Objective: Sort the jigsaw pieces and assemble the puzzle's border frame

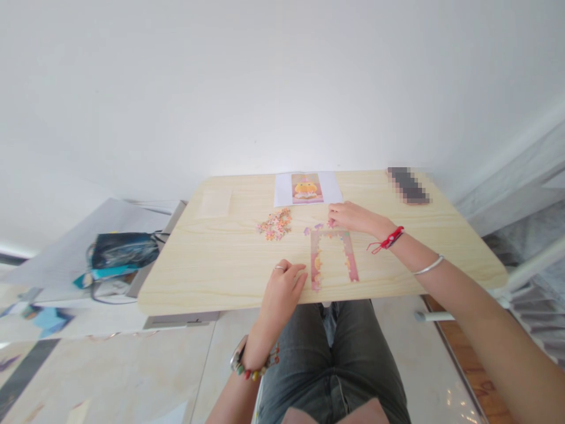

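White wall behind, pale wooden surface (220, 259) in front of it, and a person sitting at the near edge doing a jigsaw. I'll use the half-built puzzle frame (333, 254) as the landmark, going left to right.

Far left of the frame, off the surface and lower down, a dark blue bag (121, 250) sits on some grey sheeting. It looks full, but I can't tell what's inside. That's the only container around; the loose pieces (276, 224) just lie in a heap on the wood, up and to the left of the frame. A faint pale sheet (215, 202) lies further left, near the back edge.

The left hand (282, 288) rests just left of the frame's bottom corner, fingers curled and touching its left strip. Nothing is pinched in that grip as far as I can see. It seems to be steadying the strip, which is smart, since those thin borders slide easily.

Behind the frame is the reference picture (307, 188), a yellow cartoon figure on white paper.

The right hand (351, 217) sits at the frame's top right corner, fingertips narrowed on a piece (330, 224). I'd say line up the colours first, then press down flat without forcing.

Far right and back is a blurred dark object (408, 185).
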